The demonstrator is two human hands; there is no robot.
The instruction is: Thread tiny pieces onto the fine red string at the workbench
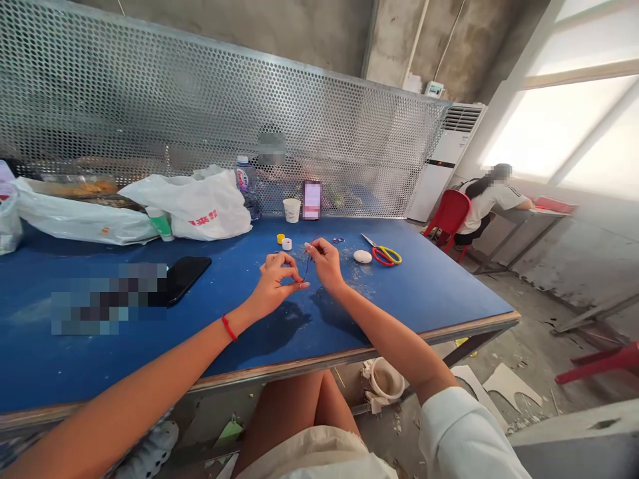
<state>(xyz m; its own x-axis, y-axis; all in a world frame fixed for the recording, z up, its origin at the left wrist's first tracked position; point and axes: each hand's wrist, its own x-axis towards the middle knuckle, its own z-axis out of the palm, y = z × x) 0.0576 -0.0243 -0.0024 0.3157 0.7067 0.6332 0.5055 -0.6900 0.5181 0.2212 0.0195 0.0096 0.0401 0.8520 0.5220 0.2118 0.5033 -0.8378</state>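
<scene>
Both my hands are raised a little above the blue table (429, 293), near its middle. My left hand (274, 283) pinches the lower end of a thin red cord (306, 267) between thumb and fingers. My right hand (324, 261) pinches the upper end of the same cord, fingers pressed together. The cord runs short and nearly upright between the two hands. A red string bracelet (229, 327) sits on my left wrist.
Scissors with red and yellow handles (383, 253) and a small white oval object (362, 256) lie right of my hands. A black phone (184, 278), white plastic bags (197, 206), a water bottle (247, 186), a paper cup (291, 209) and small caps (283, 241) sit behind. Another person (486, 199) sits at the far right.
</scene>
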